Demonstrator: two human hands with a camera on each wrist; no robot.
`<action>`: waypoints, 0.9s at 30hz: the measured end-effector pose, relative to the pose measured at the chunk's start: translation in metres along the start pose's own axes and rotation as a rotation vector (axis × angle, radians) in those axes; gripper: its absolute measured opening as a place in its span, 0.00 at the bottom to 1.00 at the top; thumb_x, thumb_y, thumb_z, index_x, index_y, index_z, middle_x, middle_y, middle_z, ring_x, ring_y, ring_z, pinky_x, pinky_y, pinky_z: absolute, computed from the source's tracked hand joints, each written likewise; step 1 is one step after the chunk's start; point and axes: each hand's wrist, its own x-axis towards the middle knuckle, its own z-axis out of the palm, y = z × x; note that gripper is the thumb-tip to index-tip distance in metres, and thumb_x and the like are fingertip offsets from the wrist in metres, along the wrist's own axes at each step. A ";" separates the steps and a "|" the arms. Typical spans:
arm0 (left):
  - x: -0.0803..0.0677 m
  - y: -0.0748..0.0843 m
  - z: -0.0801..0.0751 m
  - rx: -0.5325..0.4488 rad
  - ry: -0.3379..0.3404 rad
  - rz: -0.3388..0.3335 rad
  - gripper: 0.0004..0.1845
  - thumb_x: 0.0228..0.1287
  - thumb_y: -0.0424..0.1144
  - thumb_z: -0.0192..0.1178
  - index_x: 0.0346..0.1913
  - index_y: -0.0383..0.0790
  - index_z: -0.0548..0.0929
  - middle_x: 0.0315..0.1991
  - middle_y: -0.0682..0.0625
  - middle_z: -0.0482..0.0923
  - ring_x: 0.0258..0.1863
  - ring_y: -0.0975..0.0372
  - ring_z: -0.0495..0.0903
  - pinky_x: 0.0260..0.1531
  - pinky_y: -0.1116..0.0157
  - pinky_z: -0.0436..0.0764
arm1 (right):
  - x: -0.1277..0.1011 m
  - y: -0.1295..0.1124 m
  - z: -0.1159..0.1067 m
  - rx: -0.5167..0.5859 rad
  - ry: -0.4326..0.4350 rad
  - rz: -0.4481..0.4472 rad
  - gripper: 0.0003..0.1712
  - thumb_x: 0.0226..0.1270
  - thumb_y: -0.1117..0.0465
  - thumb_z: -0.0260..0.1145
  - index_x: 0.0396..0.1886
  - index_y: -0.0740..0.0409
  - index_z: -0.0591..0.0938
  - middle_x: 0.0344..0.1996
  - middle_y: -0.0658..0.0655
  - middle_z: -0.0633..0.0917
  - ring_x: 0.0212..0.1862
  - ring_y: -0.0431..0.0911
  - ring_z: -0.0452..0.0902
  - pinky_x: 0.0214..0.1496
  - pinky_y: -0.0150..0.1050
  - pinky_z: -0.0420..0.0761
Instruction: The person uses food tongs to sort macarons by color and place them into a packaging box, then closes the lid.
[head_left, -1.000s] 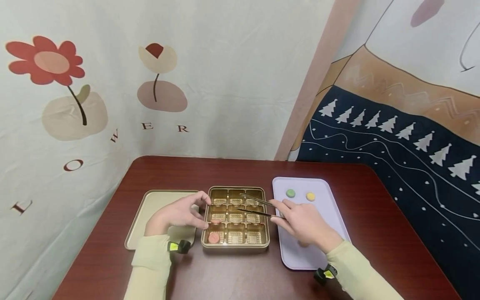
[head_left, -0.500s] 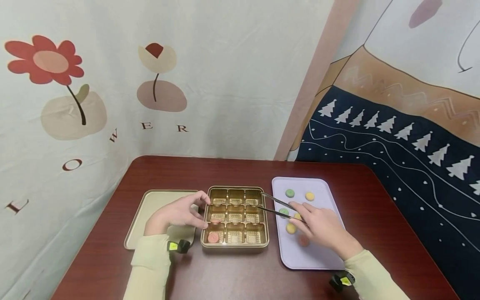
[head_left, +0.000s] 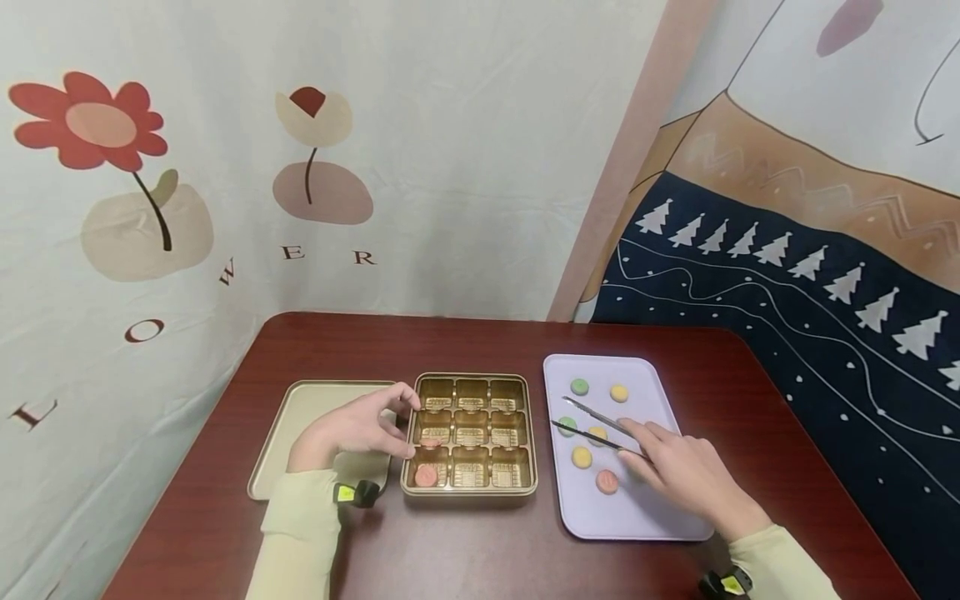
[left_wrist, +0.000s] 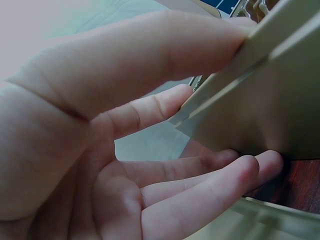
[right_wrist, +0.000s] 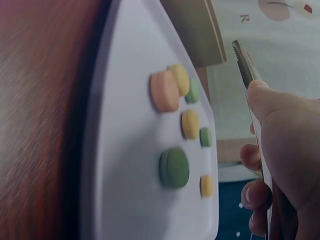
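My left hand rests its thumb and fingertips against the left side of a gold box with a divided insert; in the left wrist view, the thumb meets the rim and lower fingers touch the wall. Pink macarons sit in the front-left and middle-left compartments. My right hand holds metal tongs over a lilac tray, their tips apart with nothing between them. Beneath and around the tips lie green macarons, yellow macarons and a pink macaron. The right wrist view shows another green macaron, hidden by the hand in the head view.
Left of the box lies a shallow gold lid, partly under my left forearm. Everything stands on a dark red-brown table. Behind it hangs a printed cloth.
My right hand with the tongs has moved right, from above the box to above the lilac tray, uncovering several macarons. My left hand has stayed at the box.
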 end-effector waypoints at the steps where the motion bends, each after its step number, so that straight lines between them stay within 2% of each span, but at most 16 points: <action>1: 0.000 0.000 0.000 -0.002 0.001 0.000 0.32 0.56 0.28 0.77 0.59 0.34 0.68 0.59 0.29 0.69 0.40 0.51 0.90 0.42 0.55 0.89 | -0.002 0.002 0.000 -0.005 -0.007 0.009 0.27 0.69 0.45 0.74 0.63 0.49 0.83 0.35 0.46 0.86 0.26 0.34 0.71 0.22 0.33 0.69; 13: 0.000 -0.001 0.000 0.005 -0.020 0.020 0.32 0.56 0.28 0.77 0.58 0.33 0.68 0.59 0.28 0.69 0.41 0.51 0.90 0.42 0.56 0.90 | -0.021 0.016 -0.002 -0.014 -0.043 0.068 0.27 0.69 0.45 0.73 0.63 0.49 0.83 0.41 0.52 0.89 0.26 0.37 0.72 0.23 0.35 0.70; 20: -0.001 0.000 0.001 0.056 0.011 -0.004 0.31 0.56 0.30 0.78 0.57 0.36 0.70 0.60 0.30 0.68 0.45 0.50 0.89 0.46 0.54 0.88 | -0.026 0.020 -0.004 -0.013 -0.079 0.090 0.28 0.70 0.44 0.72 0.65 0.48 0.82 0.40 0.50 0.88 0.27 0.35 0.70 0.24 0.34 0.70; 27: 0.000 -0.001 0.000 0.009 -0.002 0.007 0.32 0.56 0.28 0.77 0.58 0.33 0.68 0.60 0.29 0.67 0.42 0.50 0.90 0.42 0.56 0.90 | -0.036 0.022 -0.006 0.000 -0.097 0.085 0.28 0.70 0.41 0.72 0.65 0.46 0.82 0.39 0.46 0.87 0.26 0.33 0.68 0.25 0.34 0.72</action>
